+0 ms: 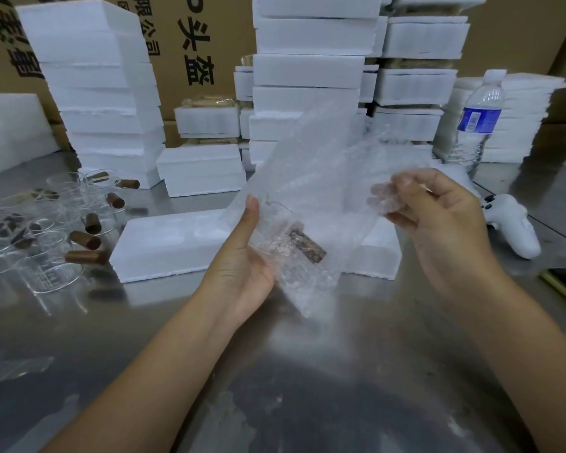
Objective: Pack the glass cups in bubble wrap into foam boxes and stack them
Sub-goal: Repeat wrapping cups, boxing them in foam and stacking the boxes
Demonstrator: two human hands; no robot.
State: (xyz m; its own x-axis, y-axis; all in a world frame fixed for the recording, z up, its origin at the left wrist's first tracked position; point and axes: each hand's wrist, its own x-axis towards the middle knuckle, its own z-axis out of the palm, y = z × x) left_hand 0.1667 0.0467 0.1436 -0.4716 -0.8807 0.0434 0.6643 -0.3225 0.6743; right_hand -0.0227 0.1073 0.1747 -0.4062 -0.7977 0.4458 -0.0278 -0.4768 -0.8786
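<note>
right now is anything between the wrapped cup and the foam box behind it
Nothing visible does. The left hand holds the bubble-wrapped cup right in front of the foam box; the right hand pinches the wrap's upper edge. The loose glass cups lie to the left.

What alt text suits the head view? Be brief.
A left hand grips a glass cup inside bubble wrap while the right hand pinches the sheet's edge, near a foam box on a metal table. Loose cups lie left; foam stacks stand behind.
</note>
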